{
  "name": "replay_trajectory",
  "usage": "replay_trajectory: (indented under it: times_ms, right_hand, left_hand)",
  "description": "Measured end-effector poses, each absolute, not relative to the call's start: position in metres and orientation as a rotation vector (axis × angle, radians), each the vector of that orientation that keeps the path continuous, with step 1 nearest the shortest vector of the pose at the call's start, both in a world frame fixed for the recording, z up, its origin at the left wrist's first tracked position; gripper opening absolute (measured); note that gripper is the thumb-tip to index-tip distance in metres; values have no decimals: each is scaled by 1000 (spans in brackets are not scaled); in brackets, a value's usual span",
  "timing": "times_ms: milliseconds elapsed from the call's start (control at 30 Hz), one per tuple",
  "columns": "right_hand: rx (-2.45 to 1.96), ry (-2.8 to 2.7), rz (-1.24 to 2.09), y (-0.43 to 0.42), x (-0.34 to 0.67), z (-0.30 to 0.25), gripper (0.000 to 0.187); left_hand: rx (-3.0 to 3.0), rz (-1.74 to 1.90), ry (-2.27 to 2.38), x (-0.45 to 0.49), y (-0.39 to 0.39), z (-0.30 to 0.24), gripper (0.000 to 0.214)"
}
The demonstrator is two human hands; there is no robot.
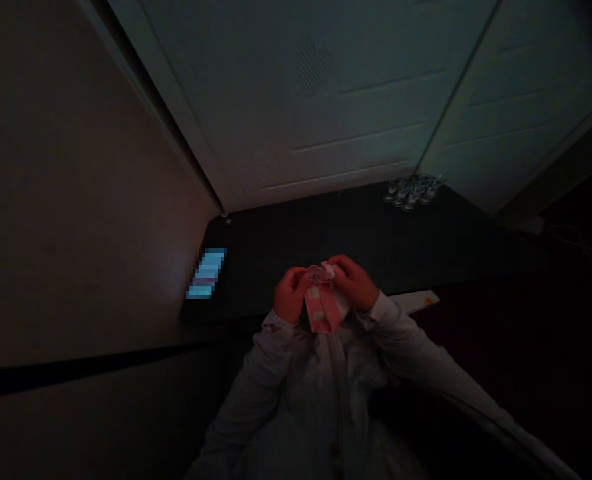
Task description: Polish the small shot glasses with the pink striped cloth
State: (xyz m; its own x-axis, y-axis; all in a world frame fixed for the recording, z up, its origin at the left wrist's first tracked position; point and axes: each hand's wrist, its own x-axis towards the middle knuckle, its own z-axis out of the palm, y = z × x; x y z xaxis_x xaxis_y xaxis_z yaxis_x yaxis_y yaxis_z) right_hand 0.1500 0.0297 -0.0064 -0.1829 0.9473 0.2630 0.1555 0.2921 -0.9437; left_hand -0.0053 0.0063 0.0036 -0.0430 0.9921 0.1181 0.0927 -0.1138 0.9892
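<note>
The left hand [290,295] pinches the pink packet [321,316] at its 10 o'clock edge, and the right hand [356,285] grips it at 2 o'clock, so the 2 hands sit close with the packet between them. It is held up before the light jacket [296,413], about where the near edge of the worktop [296,233] runs; its top looks crumpled and its lower part is free. Whether the top is open or torn is too dark to tell. The likeliest trouble, I judge, is an uneven pull: if 1 hand tugs harder, the packet could rip down its side, and anything inside could drop past that edge. The dim light could also cause a misplaced grip. The phone [207,273] at 9 o'clock and the glasses [412,192] at 1 o'clock stand well apart, seemingly safe from a slip
</note>
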Motion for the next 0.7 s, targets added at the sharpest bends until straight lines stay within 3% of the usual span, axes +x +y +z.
replay_trajectory:
  times_ms: [700]
  right_hand:
    - [-1026,-1606,991,29,151,-6,15]
  left_hand:
    - [1351,1287,1268,-6,6,5,19]
